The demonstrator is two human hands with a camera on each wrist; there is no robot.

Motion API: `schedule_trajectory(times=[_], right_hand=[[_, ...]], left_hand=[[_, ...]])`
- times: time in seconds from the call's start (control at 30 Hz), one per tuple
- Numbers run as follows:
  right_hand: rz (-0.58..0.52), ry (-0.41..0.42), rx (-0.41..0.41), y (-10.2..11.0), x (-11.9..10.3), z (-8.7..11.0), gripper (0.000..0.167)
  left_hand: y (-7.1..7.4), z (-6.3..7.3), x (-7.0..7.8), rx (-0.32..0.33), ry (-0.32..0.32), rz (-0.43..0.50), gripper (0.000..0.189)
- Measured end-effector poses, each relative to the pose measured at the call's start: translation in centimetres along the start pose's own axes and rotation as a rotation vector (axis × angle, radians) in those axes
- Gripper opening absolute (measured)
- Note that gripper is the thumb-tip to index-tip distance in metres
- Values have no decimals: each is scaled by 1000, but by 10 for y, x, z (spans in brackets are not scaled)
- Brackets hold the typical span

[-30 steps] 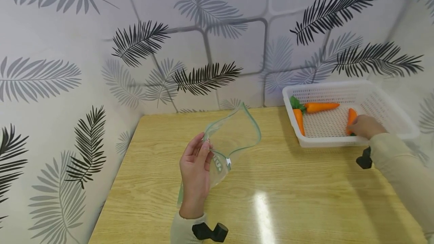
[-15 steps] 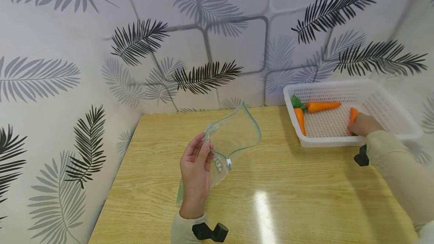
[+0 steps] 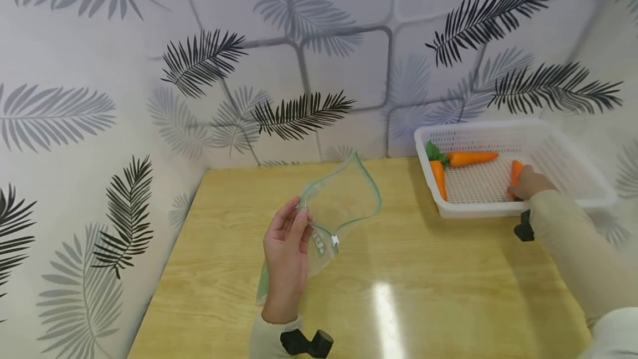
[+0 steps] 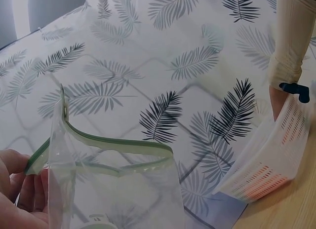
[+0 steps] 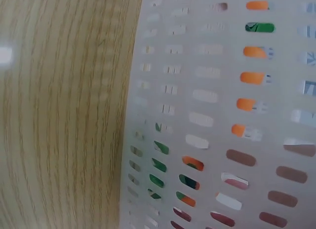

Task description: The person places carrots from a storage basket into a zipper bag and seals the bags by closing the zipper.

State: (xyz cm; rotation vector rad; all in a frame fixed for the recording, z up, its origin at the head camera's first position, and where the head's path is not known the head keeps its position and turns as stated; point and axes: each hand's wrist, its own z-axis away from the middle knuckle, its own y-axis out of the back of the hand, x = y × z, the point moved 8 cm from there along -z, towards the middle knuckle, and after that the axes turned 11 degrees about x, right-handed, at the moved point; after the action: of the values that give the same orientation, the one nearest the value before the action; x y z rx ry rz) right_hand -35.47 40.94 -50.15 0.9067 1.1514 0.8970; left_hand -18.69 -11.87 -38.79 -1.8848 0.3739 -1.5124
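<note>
My left hand (image 3: 286,259) pinches the edge of a clear zip bag (image 3: 323,256) between thumb and fingers. The bag's green-edged mouth gapes wide, with a white slider (image 3: 335,240) on its zip; the left wrist view shows the bag (image 4: 123,194) upright. At the right, my right hand (image 3: 534,183) reaches into a white plastic basket (image 3: 498,210) and grips a carrot (image 3: 516,169) near its leafy end. Through the slots of the basket wall (image 5: 197,108), the right wrist view shows bits of orange, green and fingers.
Two more carrots lie at the basket's left side, one lengthwise along the back (image 3: 472,158) and another carrot (image 3: 438,179) by the left wall. The basket stands on a wooden table (image 3: 423,276) against a leaf-patterned wall (image 3: 344,71).
My right forearm has shifted slightly left, while the hand stays at the same carrot in the basket. My left hand and the bag have hardly moved.
</note>
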Motion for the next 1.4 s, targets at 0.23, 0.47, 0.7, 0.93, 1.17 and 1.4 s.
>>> schedule_trajectory(times=[0.23, 0.47, 0.7, 0.93, 1.17, 1.4], right_hand=[[21, -36, 59, 6, 8, -6, 67], [-92, 18, 184, 19, -5, 2, 65], [-154, 51, 343, 39, -19, 15, 67], [-229, 55, 500, 61, -28, 28, 53], [-284, 62, 565, 78, -41, 37, 52], [-297, 177, 610, 95, -71, 52, 45]], left_hand=[[-2, -2, 0, -2, 2, 6, 35], [-3, -1, 3, -11, -18, 5, 34], [-3, 0, 3, -18, -21, 10, 34], [-2, 2, 4, -12, -15, 18, 33], [-2, 3, 4, -14, -19, -1, 34], [-2, 4, 5, -28, -26, -9, 36]])
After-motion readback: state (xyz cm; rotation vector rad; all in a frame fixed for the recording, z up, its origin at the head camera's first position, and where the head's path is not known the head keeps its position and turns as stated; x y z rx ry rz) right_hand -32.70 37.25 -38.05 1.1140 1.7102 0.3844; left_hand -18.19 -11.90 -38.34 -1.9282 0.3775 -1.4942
